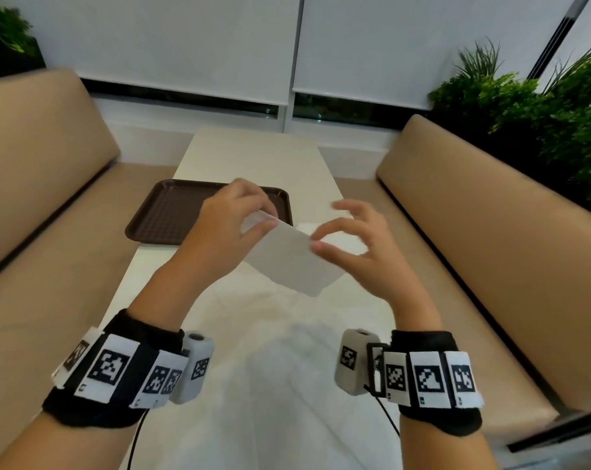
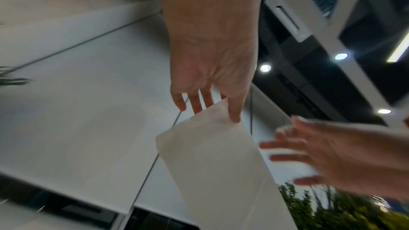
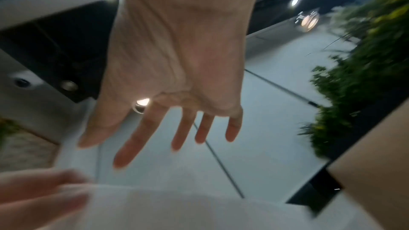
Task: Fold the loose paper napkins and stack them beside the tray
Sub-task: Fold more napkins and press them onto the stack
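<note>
A white paper napkin (image 1: 289,259) hangs in the air above the table, pinched at its upper left corner by my left hand (image 1: 234,218). In the left wrist view the thumb and fingers of my left hand (image 2: 212,104) clamp the top edge of the napkin (image 2: 217,160). My right hand (image 1: 351,239) hovers at the napkin's right edge with fingers spread and loosely bent, holding nothing; in the right wrist view my right hand (image 3: 168,128) shows straight, splayed fingers above the blurred napkin (image 3: 177,209). A brown tray (image 1: 172,212) lies on the table behind my left hand. A white folded napkin (image 1: 341,239) lies on the table right of the tray.
The narrow white table (image 1: 253,154) runs away from me between two tan benches (image 1: 43,205) (image 1: 491,212). White sheets (image 1: 280,351) cover the near part of the table. Green plants (image 1: 541,106) stand behind the right bench. A window wall (image 1: 287,62) closes the far end.
</note>
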